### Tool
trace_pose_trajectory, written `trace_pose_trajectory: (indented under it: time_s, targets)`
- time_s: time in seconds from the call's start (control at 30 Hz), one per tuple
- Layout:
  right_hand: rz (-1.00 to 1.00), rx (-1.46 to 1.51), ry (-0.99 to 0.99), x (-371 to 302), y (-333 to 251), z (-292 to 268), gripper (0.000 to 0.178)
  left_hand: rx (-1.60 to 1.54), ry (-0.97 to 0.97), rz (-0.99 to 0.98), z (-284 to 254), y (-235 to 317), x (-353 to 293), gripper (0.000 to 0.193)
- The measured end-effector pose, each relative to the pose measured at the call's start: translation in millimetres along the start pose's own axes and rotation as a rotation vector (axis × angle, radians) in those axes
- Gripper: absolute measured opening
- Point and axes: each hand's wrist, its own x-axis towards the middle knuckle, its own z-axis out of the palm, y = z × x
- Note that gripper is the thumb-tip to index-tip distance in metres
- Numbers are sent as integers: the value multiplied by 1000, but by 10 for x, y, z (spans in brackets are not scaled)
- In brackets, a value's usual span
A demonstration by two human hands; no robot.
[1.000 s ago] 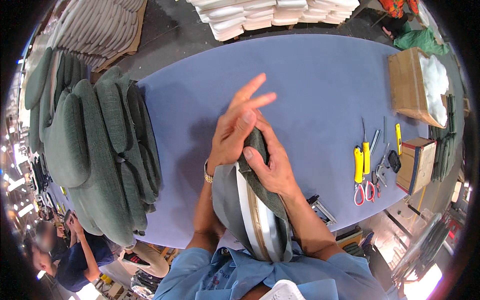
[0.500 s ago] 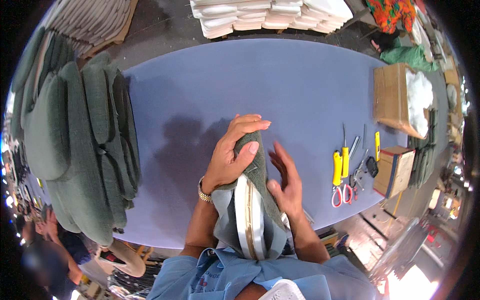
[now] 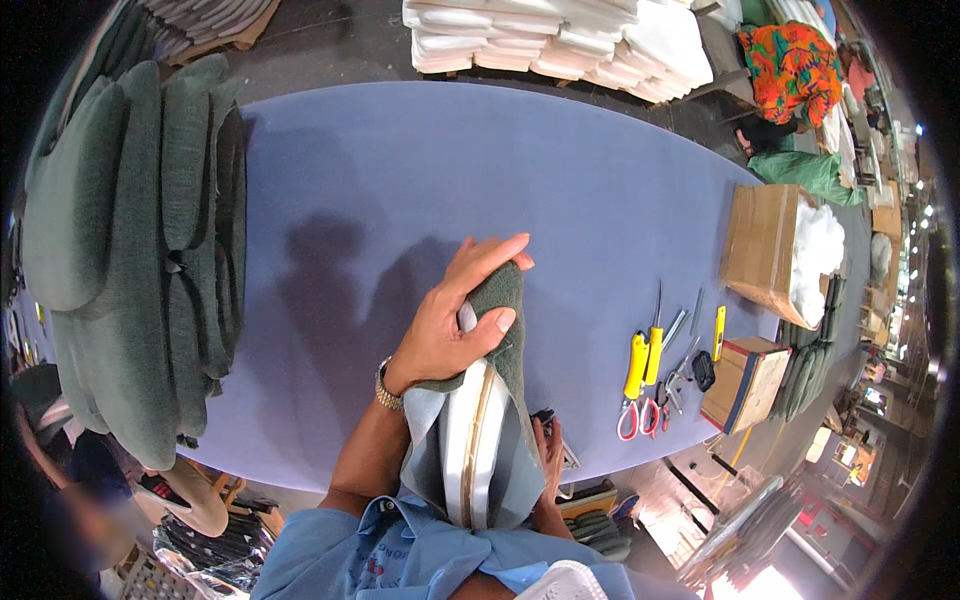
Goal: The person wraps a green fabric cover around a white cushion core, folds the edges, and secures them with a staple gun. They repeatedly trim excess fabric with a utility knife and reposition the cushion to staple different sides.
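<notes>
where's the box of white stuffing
In the head view, the box of white stuffing sits at the right end of the blue table, just beyond the smaller box.

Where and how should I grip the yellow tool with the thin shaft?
Probably best by its yellow handle, from above, coming from the near side: the thick handle lies nearer, the thin shaft points away. A second yellow tool lies close on its left, so pinch narrowly.
</notes>
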Motion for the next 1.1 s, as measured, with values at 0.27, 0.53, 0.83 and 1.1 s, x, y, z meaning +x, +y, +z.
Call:
trace_pose_trajectory:
  time_s: [0.27,0.53,0.83,1.1]
  targets:
    - [-37,99,81,-244,699,657,73,69,-12,49,75,-33,62,67]
    - [-231,306,4,516,79,-692,86,72,-11,14,190,-6,84,66]
    - [-427,427,-117,1483,-982,-2378,78,107,-13,21,228,-49,108,71]
    - [-620,261,-279,1804,-1291,-2574,73,124,-5,26,211,-95,92,75]
